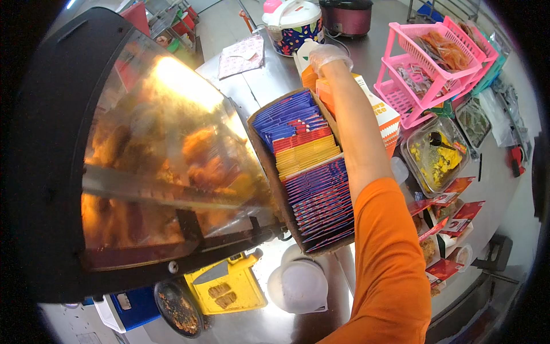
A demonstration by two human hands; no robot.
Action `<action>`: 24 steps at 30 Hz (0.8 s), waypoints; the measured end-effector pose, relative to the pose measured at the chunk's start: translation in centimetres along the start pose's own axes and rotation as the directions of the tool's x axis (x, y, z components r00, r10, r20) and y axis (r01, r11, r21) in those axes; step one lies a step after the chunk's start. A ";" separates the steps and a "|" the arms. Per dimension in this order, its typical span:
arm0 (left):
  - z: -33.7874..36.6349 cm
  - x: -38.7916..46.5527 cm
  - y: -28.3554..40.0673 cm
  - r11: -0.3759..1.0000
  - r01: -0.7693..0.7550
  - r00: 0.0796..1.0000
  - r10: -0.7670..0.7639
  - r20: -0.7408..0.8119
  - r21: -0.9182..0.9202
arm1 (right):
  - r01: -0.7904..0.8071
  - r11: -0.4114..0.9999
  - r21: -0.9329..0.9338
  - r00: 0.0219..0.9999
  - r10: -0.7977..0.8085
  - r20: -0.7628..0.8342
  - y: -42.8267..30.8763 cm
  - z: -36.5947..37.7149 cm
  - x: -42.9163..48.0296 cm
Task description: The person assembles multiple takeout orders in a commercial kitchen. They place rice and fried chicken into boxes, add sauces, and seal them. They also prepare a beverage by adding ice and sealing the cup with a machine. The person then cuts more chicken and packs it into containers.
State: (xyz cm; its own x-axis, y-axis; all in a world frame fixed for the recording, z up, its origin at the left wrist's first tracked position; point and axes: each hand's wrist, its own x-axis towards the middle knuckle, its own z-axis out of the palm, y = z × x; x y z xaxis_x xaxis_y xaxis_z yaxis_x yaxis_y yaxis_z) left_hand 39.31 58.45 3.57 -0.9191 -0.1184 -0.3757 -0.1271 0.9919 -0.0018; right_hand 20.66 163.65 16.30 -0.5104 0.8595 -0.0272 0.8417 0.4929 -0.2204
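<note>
My right hand [331,58], in a clear plastic glove, reaches to the far end of a row of folded cartons. Its fingers are at a white and orange carton [308,75]; the glove hides whether they grip it. Under the forearm stand more orange and white cartons [378,105], partly covered. Left of the arm, a cardboard box [275,185] holds upright rows of paper sleeves: blue [281,116], red [300,139], yellow [307,157] and blue-red [320,200]. My left hand is out of view.
A lit glass food display case [172,163] fills the left. Beyond my hand stand a patterned pot [294,32] and a dark cooker [347,19]. On the right are a pink basket rack [429,69] and a plastic tub [434,157]. A knife [211,273] lies on a yellow cutting board [247,296].
</note>
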 end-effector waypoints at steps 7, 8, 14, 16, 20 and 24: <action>-0.3 -0.1 1.1 1.000 -0.024 1.000 0.024 0.010 0.003 | 0.094 0.982 0.163 0.991 -0.108 0.077 -1.1 0.3 0.5; -0.2 0.1 0.8 1.000 -0.031 0.999 0.031 0.017 0.002 | 0.147 0.985 0.092 0.987 -0.152 0.055 -1.1 0.0 0.2; -0.4 1.5 1.7 0.988 -0.157 0.988 0.157 -0.013 -0.012 | 0.286 0.858 -0.428 0.885 -0.407 -0.225 -1.0 -6.1 -6.1; -2.0 2.2 5.5 0.945 -0.326 0.942 0.323 -0.094 -0.018 | 0.271 0.900 -0.343 0.798 -0.409 -0.443 0.2 -9.5 -12.2; -7.6 4.8 19.7 0.664 -0.627 0.749 0.657 -0.081 -0.407 | 0.277 0.961 0.006 0.889 -0.253 -0.382 3.6 -13.9 -32.1; -13.3 2.7 28.3 0.322 -0.296 0.196 0.942 0.273 -0.899 | 0.456 0.668 0.588 0.878 -0.445 -0.176 -0.5 -9.9 -51.1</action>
State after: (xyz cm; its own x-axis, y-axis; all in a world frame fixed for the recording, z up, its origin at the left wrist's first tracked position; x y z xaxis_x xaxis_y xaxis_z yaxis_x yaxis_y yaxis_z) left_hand 28.25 85.54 14.78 -0.1979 0.9237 -0.3280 -0.1041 0.3129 0.9440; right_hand 48.03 120.77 27.45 -0.7916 0.5594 0.2457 0.2259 0.6417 -0.7330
